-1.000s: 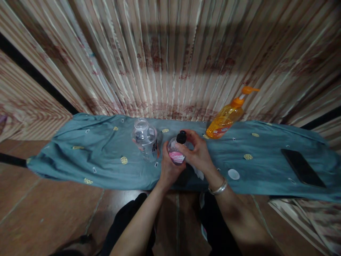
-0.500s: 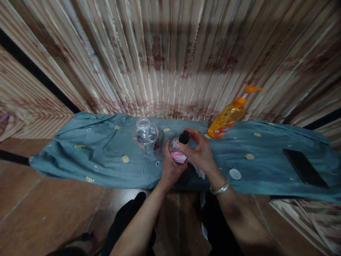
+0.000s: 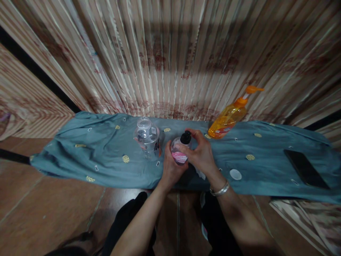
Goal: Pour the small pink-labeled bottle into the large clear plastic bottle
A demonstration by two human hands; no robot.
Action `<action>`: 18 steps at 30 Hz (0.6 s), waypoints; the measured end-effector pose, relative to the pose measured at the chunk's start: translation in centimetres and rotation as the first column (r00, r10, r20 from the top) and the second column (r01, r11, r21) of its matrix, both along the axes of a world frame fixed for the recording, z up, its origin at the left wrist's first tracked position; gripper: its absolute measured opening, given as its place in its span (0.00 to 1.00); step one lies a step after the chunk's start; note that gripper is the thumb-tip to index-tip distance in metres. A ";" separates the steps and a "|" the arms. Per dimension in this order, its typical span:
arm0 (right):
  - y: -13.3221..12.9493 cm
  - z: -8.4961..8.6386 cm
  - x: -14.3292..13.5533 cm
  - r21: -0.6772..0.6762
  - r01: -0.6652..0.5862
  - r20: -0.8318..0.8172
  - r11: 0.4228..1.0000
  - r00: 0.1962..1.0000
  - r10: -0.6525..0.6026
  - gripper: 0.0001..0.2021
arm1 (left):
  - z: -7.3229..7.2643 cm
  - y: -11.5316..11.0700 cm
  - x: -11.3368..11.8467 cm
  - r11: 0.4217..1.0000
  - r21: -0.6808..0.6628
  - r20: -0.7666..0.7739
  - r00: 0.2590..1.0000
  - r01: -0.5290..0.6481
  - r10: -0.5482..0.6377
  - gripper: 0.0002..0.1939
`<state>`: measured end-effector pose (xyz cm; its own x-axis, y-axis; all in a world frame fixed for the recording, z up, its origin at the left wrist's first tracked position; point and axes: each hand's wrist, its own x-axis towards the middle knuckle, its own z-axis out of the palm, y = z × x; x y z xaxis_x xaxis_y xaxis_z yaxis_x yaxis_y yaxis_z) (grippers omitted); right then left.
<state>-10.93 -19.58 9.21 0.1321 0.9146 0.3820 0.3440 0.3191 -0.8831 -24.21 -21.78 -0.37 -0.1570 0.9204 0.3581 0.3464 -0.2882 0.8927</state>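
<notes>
A clear bottle (image 3: 179, 157) with a pink label stands nearly upright in front of me. My left hand (image 3: 172, 171) wraps round its lower body from the left and the near side. At its neck is a black pump top (image 3: 185, 137), held between the thumb and fingers of my right hand (image 3: 203, 151). Part of the bottle is hidden behind my fingers. Just to the left is a clear plastic bottle (image 3: 149, 142) with an open mouth and dark print. Partly covered by my right wrist, a crumpled white piece (image 3: 200, 174) lies on the cloth.
A teal patterned cloth (image 3: 106, 145) covers the narrow table. Behind my right hand stands an orange pump bottle (image 3: 226, 119) of yellow liquid. Farther right are a small white cap (image 3: 236, 174) and a black phone (image 3: 306, 169). A pleated curtain (image 3: 170, 64) hangs along the back edge.
The black top and my right fingers have shifted slightly to the right, and the top sits at a slightly different angle. My left hand keeps its hold on the bottle.
</notes>
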 end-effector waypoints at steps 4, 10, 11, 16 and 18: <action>-0.1 0.2 0.0 0.021 0.013 -0.042 1.000 0.999 -0.012 0.18 | 0.0 0.0 -0.1 1.000 -0.002 0.004 1.000 0.005 -0.005 0.60; -0.2 0.3 0.4 0.033 -0.089 -0.008 0.996 0.996 0.089 0.20 | -0.1 0.0 -0.1 1.000 0.002 0.007 1.000 0.013 -0.013 0.59; -0.2 0.3 0.4 0.032 -0.077 0.003 0.996 0.997 0.077 0.22 | -0.1 0.0 -0.1 1.000 0.003 0.008 1.000 0.014 -0.014 0.59; -0.2 0.4 0.1 0.021 0.044 0.054 0.999 0.998 -0.045 0.22 | -0.3 0.1 -0.2 1.000 0.008 0.009 1.000 0.022 -0.022 0.58; -0.2 0.5 0.1 0.033 0.044 0.057 0.998 0.997 -0.046 0.19 | -0.3 0.1 -0.2 1.000 0.009 0.010 1.000 0.027 -0.027 0.58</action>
<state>-10.82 -19.77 9.67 0.1496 0.8958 0.4186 0.4091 0.3293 -0.8510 -24.37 -21.70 -0.70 -0.1361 0.9213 0.3644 0.3295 -0.3047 0.8936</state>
